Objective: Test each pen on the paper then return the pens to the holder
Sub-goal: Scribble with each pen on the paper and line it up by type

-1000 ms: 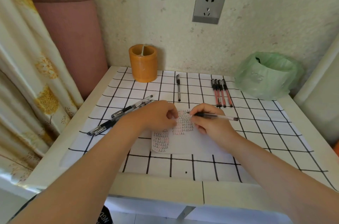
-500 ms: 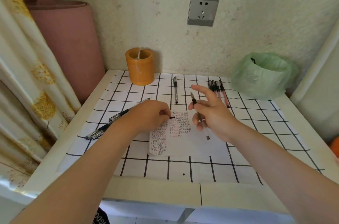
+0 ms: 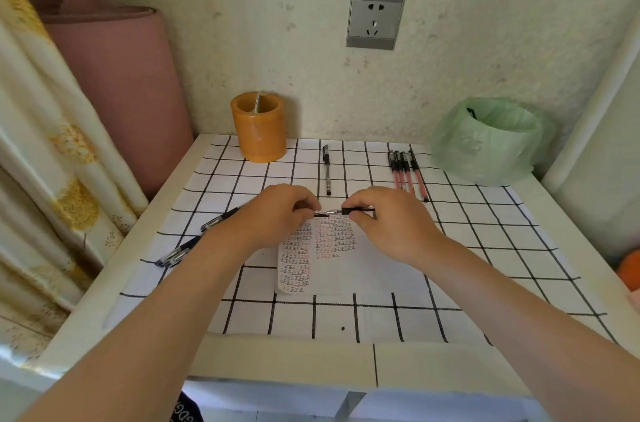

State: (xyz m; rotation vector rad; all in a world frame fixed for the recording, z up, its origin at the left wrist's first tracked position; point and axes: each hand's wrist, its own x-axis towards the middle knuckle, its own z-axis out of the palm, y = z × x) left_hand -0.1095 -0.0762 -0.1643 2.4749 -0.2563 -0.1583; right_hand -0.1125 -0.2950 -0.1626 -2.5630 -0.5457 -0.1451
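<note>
Both hands sit low over the far edge of the paper (image 3: 360,274), close together but not touching. The right hand (image 3: 391,227) pinches the pen (image 3: 358,211) near its front end, thumb and fingers curled round the barrel. The pen lies level, tip pointing left. The left hand (image 3: 277,217) pinches a small black cap (image 3: 322,214) between thumb and fingertips. Cap and pen tip meet in the gap between the hands. I cannot tell whether the cap is pushed home.

The paper lies flat on the checked cloth (image 3: 485,248). I read rows of small black and red marks down its left side and across the top; the right part is bare.

The orange holder (image 3: 259,131) stands upright at the back left of the table, near the wall and well apart from the hands. A thin pale strip shows inside it; I cannot make out what it is.

A lone black pen (image 3: 327,169) lies just beyond the hands. Four red pens (image 3: 407,174) lie side by side at the back right, beside a bin lined with a green bag (image 3: 485,144). More black pens (image 3: 178,252) lie slanted on the left, partly hidden by the left forearm. I cannot count them.
</note>
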